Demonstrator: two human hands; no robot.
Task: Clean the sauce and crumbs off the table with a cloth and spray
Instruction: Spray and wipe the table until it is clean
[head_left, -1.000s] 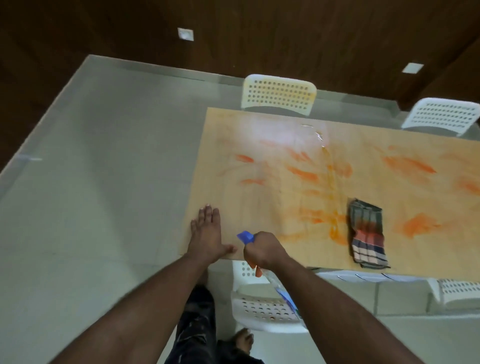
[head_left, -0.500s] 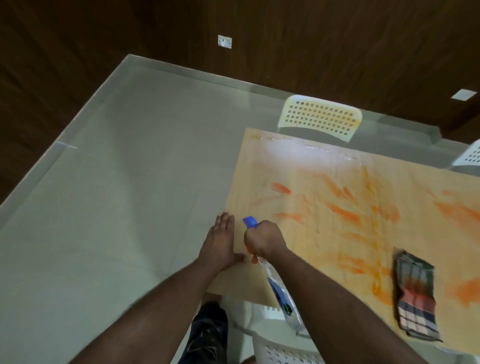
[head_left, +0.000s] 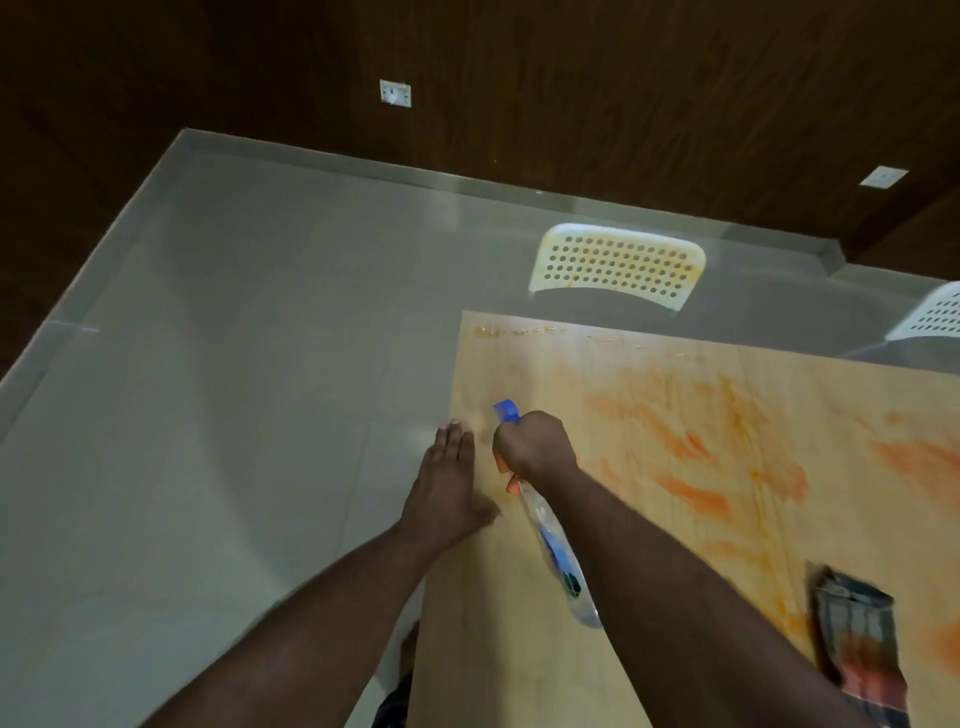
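Note:
A light wooden table (head_left: 519, 649) fills the lower right, smeared with orange sauce (head_left: 685, 488) across its middle and right. My right hand (head_left: 535, 447) grips a clear spray bottle (head_left: 558, 551) with a blue nozzle pointing toward the table's far left corner. My left hand (head_left: 447, 488) lies flat with fingers together on the table's left edge, just beside the bottle. A folded checked cloth (head_left: 857, 644) rests on the table at the lower right, untouched.
A white perforated chair (head_left: 618, 265) stands at the table's far side, another chair (head_left: 935, 312) at the right edge. Pale tiled floor (head_left: 208, 415) spreads to the left. Dark wood-panelled walls (head_left: 571, 93) lie beyond.
The view has shifted left and closer to the table's left end. Both hands moved forward along the left edge, the spray bottle now over the tabletop. The cloth stayed put.

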